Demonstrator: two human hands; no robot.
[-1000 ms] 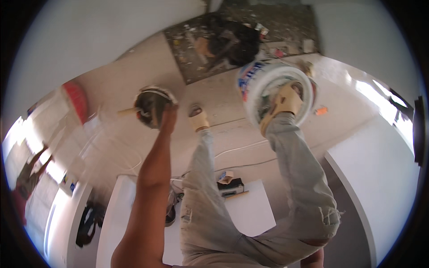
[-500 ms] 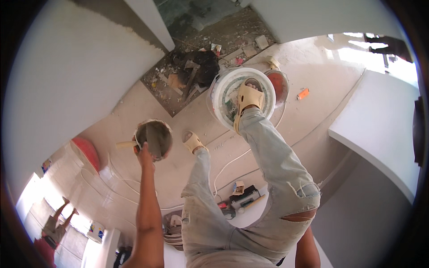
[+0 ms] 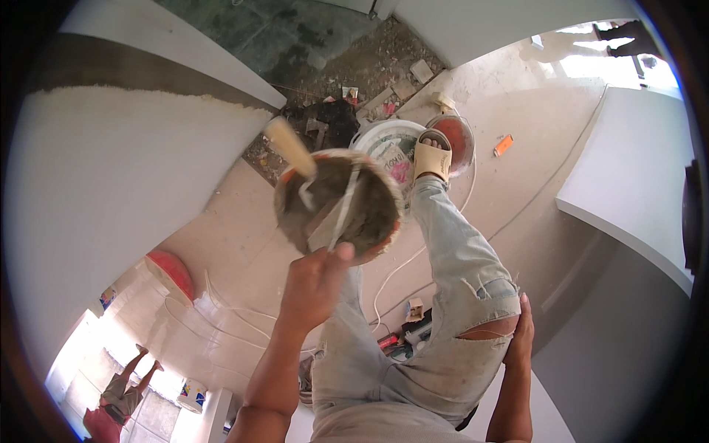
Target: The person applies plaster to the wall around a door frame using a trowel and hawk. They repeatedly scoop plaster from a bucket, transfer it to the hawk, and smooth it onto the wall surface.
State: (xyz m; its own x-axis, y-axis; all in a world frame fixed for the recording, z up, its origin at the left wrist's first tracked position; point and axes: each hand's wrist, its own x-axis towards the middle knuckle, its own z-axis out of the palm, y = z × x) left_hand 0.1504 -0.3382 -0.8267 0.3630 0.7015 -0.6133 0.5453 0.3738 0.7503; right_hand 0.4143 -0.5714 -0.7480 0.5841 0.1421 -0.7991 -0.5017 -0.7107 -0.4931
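My left hand [image 3: 314, 284] is closed on the near rim of a round mortar bucket [image 3: 284, 214], thumb over the edge. Grey wet mortar [image 3: 369, 214] lines its inside. A trowel rests in the bucket, its pale wooden handle [image 3: 292, 150] jutting over the far left rim. One thin light strip crosses the bucket's opening; motion blur hides what it is. My right hand [image 3: 523, 332] lies against the outside of my right knee, fingers extended and holding nothing. My right foot, in a cream slipper [image 3: 433, 159], stands on a white bucket lid [image 3: 391, 133].
Beside the lid is a red round container [image 3: 456, 140]. An orange packet [image 3: 504, 145] and loose cables [image 3: 473, 188] lie on the floor. Rubble [image 3: 402, 63] covers the doorway. Another red basin [image 3: 170, 273] leans left, with a person [image 3: 118, 402] beyond. A white ledge [image 3: 628, 162] stands right.
My left hand has lifted the mortar bucket up and to the right, nearer to me. My right hand has come into view at my knee. The view has shifted slightly.
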